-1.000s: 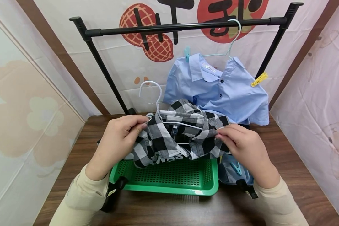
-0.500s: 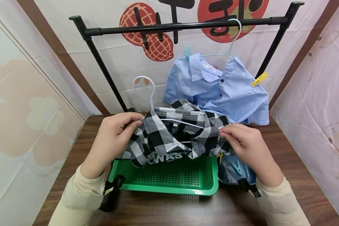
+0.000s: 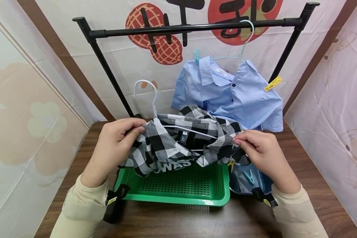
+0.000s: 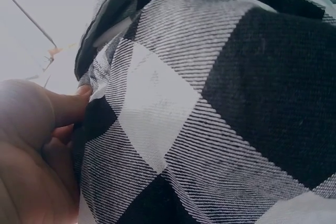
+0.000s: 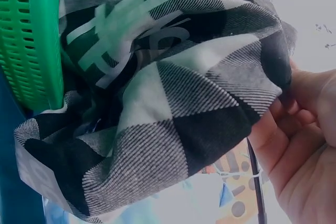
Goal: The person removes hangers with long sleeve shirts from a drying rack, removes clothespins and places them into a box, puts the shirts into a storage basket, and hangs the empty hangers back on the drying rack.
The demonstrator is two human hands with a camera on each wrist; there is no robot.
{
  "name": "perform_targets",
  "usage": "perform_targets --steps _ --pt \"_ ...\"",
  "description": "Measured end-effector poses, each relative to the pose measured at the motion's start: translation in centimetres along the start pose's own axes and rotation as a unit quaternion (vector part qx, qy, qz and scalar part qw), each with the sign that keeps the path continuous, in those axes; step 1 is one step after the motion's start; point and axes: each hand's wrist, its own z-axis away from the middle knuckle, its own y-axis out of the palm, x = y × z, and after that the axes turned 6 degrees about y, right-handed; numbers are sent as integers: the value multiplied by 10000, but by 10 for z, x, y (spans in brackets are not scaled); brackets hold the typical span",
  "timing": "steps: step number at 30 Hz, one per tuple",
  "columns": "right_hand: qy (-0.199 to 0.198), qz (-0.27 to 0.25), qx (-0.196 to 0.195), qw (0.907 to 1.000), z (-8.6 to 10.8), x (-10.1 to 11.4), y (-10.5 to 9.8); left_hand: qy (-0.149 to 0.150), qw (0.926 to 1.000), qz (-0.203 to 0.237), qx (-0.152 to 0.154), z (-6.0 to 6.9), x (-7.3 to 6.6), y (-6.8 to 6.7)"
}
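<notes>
A black and white checked shirt with printed letters on its front is held up over the green basket. A white hanger sits inside it, its hook rising from the left side of the collar. My left hand pinches the shirt's left shoulder between thumb and fingers. At the opposite shoulder my right hand pinches the cloth the same way. In the left wrist view the checked cloth fills most of the frame, and the right wrist view shows a hanging sleeve. The hanger's ends are hidden under the cloth.
Behind stands a black clothes rack. A light blue shirt hangs from its bar on a pale blue hanger, with a yellow clothespin on one shoulder. The green basket and a blue container holding clothespins stand on the table.
My left hand has moved left and my right hand slightly right, spreading the checked shirt's shoulders. The white hanger's hook has shifted left and a little up.
</notes>
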Motion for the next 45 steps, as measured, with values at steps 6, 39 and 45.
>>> perform_targets --steps 6,39,45 --pt "-10 185 9 9998 0 -3 1 -10 10000 -35 -24 2 4 -3" --pt "-187 346 532 9978 -2 -16 9 -815 9952 90 -531 3 10 -1" --pt "-596 521 668 9946 -1 -13 20 -1241 9890 457 -655 3 11 2"
